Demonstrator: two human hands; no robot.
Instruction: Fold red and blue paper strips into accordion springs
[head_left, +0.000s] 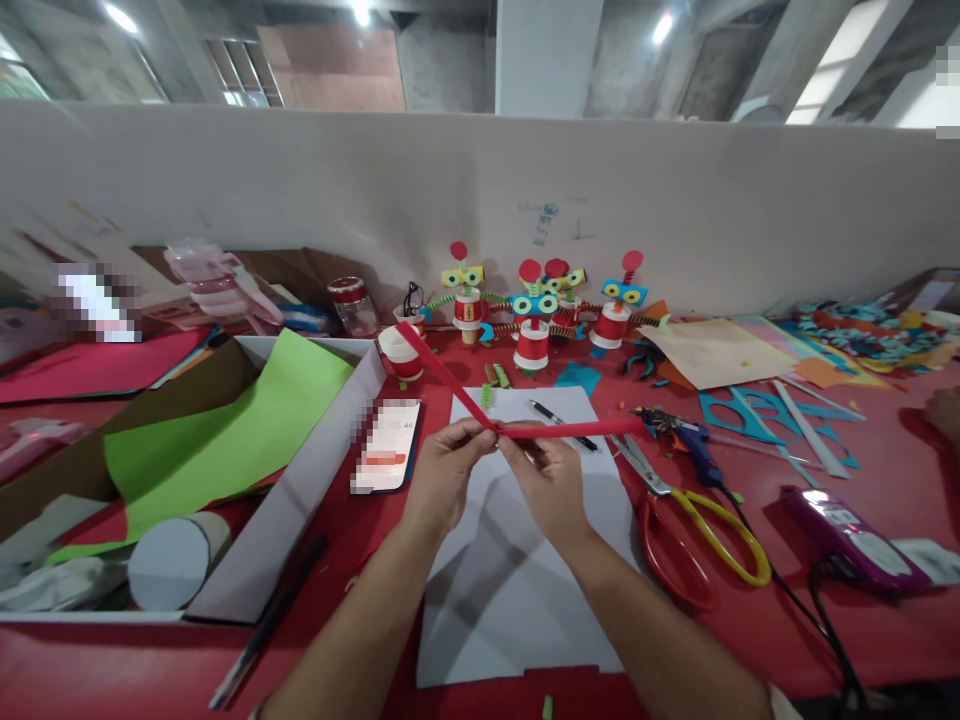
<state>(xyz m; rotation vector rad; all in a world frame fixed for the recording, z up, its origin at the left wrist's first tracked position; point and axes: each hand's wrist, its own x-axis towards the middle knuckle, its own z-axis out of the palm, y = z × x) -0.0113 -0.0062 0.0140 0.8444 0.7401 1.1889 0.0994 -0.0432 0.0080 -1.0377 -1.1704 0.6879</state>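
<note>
Two arms of red paper strip (574, 428) meet at an angle between my hands, above a white sheet (517, 600). One arm slants up and away to the left; the other runs out to the right. My left hand (442, 475) pinches the strip where the arms meet. Fingertips of my right hand (551, 485) close on it just beside, nearly touching the left ones. Whether the arms are one folded strip or two pieces is hidden by the fingers. Beyond the hands, a pen (562, 424) and a green coiled paper piece (486, 397) lie on the sheet.
Paper-cup robot figures (532, 345) stand along the back. To the right are scissors (667, 500), a glue gun (694, 445) with a cord, and paper scraps (757, 412). A phone (386, 447) and a box (300, 510) with green paper (240, 435) lie left.
</note>
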